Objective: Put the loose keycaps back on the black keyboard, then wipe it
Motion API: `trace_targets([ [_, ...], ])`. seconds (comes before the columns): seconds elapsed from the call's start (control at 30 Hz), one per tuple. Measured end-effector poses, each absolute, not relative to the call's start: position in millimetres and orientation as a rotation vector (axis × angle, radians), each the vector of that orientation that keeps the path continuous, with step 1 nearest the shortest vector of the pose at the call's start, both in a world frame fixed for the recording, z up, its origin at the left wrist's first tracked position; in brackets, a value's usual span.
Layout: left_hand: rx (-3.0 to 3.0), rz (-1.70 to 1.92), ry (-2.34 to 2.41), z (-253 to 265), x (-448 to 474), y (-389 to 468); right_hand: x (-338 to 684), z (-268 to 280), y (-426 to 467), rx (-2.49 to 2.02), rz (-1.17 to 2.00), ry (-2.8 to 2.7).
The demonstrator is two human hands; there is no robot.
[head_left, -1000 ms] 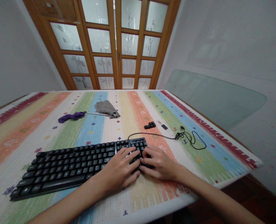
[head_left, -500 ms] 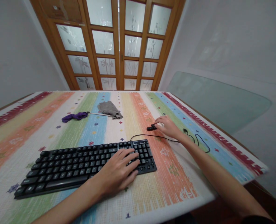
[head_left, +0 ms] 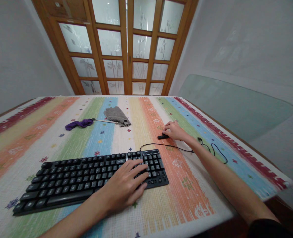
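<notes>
A black keyboard [head_left: 72,178] lies on the striped tablecloth in front of me. My left hand [head_left: 126,180] rests on its right part, fingers spread flat over the keys beside the number pad. Some positions at the number pad's lower right [head_left: 158,181] look bare of keycaps. Beyond the keyboard, to the right, a few small black keycaps [head_left: 160,137] sit close together on an orange stripe. My right hand [head_left: 174,131] is over them, thumb and fingers pinched on one black keycap [head_left: 165,136]; the fingers partly hide it.
The keyboard's black cable [head_left: 222,155] passes under my right forearm and curls on the right. A grey cloth [head_left: 118,115], a thin light stick [head_left: 105,121] and a purple cloth item [head_left: 79,124] lie farther back. Glazed wooden doors [head_left: 128,66] stand behind the table [head_left: 116,138].
My right hand's fingers have drawn together and closed down at the small black keycaps. My left hand stays on the keyboard. The view has shifted slightly.
</notes>
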State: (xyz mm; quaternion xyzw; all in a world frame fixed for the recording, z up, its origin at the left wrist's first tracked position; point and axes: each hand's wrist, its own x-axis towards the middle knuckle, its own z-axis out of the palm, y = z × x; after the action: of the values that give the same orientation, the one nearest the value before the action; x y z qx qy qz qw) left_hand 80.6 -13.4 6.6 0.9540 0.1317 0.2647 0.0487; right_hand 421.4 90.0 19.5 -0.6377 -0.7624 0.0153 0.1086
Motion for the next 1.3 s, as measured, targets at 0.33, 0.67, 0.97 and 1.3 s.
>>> trace_targets([
  [0.33, 2.899, 0.797, 0.388, 9, 83, -12, 417, 14, 100, -1.895, 0.043, -2.184],
  [0.67, 2.906, 0.796, 0.372, 16, 89, -11, 393, 34, 50, -1.644, 0.115, -2.172],
  [0.97, 2.956, 0.743, 0.302, 14, 98, -12, 341, 16, -55, -1.164, 0.167, -2.177],
  [1.3, 2.951, 0.772, 0.303, 13, 101, -13, 333, -11, -66, -1.061, -0.219, -2.208],
])
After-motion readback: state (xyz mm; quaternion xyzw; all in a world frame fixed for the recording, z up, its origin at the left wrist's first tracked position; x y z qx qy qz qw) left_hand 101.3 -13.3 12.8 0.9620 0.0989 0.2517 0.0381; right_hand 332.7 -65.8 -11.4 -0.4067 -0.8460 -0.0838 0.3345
